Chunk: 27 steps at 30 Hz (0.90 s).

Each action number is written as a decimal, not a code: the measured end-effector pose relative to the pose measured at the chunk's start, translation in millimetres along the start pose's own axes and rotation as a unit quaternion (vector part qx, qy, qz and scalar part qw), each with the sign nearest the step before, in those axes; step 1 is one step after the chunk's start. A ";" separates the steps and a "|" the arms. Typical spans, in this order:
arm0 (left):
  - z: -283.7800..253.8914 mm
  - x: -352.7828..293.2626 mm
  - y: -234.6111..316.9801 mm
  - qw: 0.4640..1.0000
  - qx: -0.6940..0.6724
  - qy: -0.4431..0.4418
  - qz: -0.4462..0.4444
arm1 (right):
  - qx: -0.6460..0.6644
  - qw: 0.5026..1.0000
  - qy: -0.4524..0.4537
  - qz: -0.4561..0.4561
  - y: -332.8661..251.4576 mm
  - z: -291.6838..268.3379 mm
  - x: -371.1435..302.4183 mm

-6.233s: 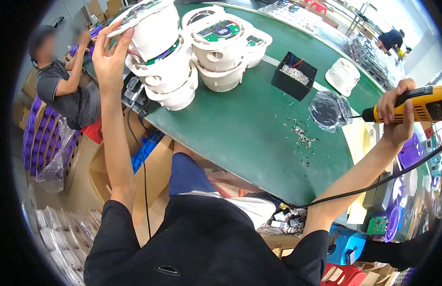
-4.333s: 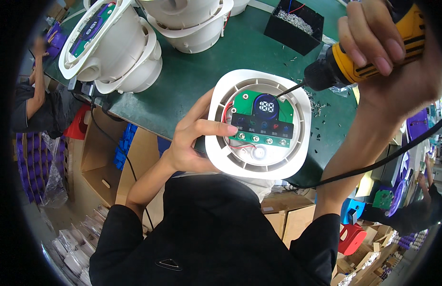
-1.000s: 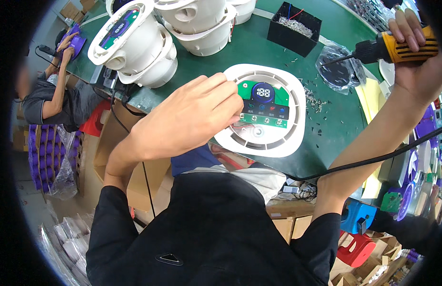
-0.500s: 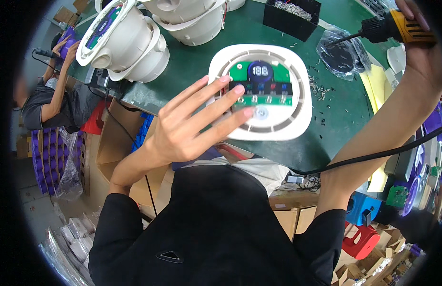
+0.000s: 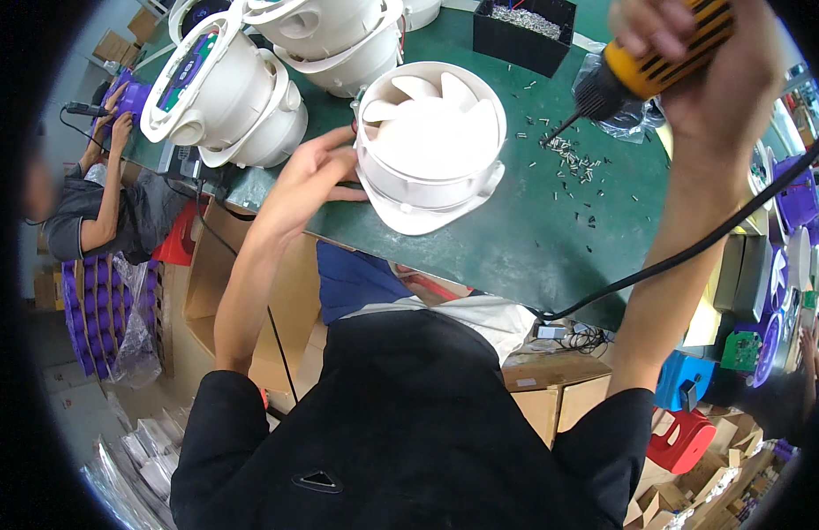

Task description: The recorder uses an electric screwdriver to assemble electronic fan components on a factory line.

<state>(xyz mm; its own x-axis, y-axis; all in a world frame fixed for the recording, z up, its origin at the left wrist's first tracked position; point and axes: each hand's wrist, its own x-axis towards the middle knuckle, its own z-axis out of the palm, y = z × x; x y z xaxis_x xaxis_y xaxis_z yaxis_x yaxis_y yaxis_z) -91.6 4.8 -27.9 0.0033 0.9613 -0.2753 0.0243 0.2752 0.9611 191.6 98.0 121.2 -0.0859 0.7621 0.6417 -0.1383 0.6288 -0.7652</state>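
A white round fan housing [image 5: 431, 172] stands on the green table with its fan blades facing up. At its left side is my left hand [image 5: 305, 181], fingers curled against the wall and gripping it; some fingertips are hidden behind the rim. Up on the right, my right hand [image 5: 723, 93] is wrapped round a yellow and black power screwdriver [image 5: 634, 71]. Its thin bit slants down to the left, with the tip over loose screws [image 5: 573, 163] scattered on the table. A black cable hangs along my right forearm.
More white housings [image 5: 233, 97] stand at the back left, one with a green circuit board. A black box [image 5: 524, 35] of screws sits at the back. Beside the scattered screws lies a clear plastic bag [image 5: 634, 124]. A co-worker [image 5: 100, 194] handles a purple part at far left.
The white panel with the lit display is out of sight; the housing now shows its fan blades. My left hand has moved to its side. The screwdriver has come left and down toward the screws.
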 end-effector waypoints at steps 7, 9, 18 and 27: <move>24.0 -21.8 48.8 0.847 0.385 0.189 0.314 | 0.045 0.998 -0.036 0.017 8.1 12.3 -9.8; 31.7 0.2 67.1 0.738 0.455 0.102 0.488 | 0.054 0.997 -0.046 0.009 1.8 24.1 -8.8; 38.2 28.8 58.9 0.731 0.531 -0.002 0.429 | 0.073 0.988 -0.047 0.129 9.9 39.6 -15.5; 39.3 28.6 60.0 0.719 0.555 -0.013 0.419 | 0.073 0.985 -0.071 0.141 19.7 26.2 -14.3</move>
<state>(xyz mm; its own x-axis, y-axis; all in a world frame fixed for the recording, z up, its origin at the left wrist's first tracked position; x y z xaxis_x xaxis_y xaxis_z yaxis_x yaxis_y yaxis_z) -50.8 48.4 21.0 0.5002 0.7806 0.3748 0.7850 -0.5915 0.1841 164.2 95.4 98.3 -0.2763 0.8679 0.4128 -0.2287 0.3578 -0.9054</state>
